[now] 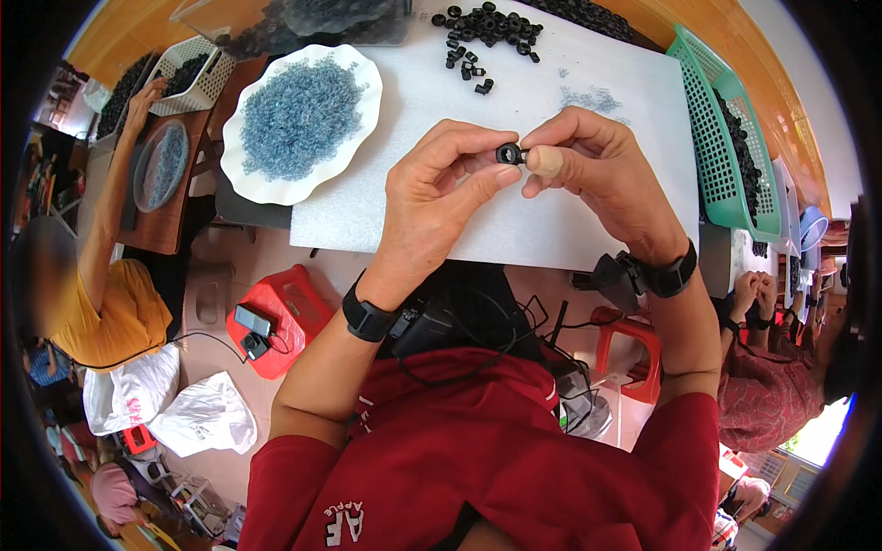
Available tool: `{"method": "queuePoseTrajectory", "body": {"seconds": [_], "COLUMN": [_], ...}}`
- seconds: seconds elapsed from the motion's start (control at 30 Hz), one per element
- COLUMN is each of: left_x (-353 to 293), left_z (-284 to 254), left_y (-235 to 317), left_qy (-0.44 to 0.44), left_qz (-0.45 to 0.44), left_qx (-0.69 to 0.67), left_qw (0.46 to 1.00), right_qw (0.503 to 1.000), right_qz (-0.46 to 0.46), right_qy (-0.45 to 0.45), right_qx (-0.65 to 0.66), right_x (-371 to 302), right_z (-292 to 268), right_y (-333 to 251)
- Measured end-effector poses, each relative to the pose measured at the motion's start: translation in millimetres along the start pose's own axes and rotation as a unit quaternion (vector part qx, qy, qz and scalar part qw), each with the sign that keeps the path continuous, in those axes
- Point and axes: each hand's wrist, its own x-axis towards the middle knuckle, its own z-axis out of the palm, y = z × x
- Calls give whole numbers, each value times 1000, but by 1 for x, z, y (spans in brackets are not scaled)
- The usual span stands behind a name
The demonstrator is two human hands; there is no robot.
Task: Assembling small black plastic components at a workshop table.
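Note:
Above the near part of the white-covered table (413, 174), both hands meet at a small black plastic cord lock (508, 153) with a round hole through it. My left hand (441, 174) is closed, pinching its round body between thumb and index finger. My right hand (593, 165) is closed too, its fingertips on the narrow black end at the right; a tan covering wraps the thumb. Whether a spring sits inside cannot be seen. To the left, a white scalloped plate (266, 190) bears a heap of small bluish springs (299, 115). Loose black cord-lock pieces (491, 28) lie beyond my hands.
A few stray springs (593, 99) lie behind my right hand. A green basket (707, 138) of black parts stands at the right edge, a clear tub (386, 28) at the back left. Co-workers sit on both sides; red stools (280, 317) stand below.

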Motion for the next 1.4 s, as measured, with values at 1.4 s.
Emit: {"method": "queuePoseTrajectory", "body": {"seconds": [1.4], "left_x": [-1], "left_z": [4], "left_y": [-2], "left_qy": [48], "left_qz": [37], "left_qx": [75], "left_qw": [995], "right_qw": [995], "right_qz": [37], "right_qy": [0], "right_qx": [98], "right_x": [-2], "right_z": [0], "right_y": [7]}}
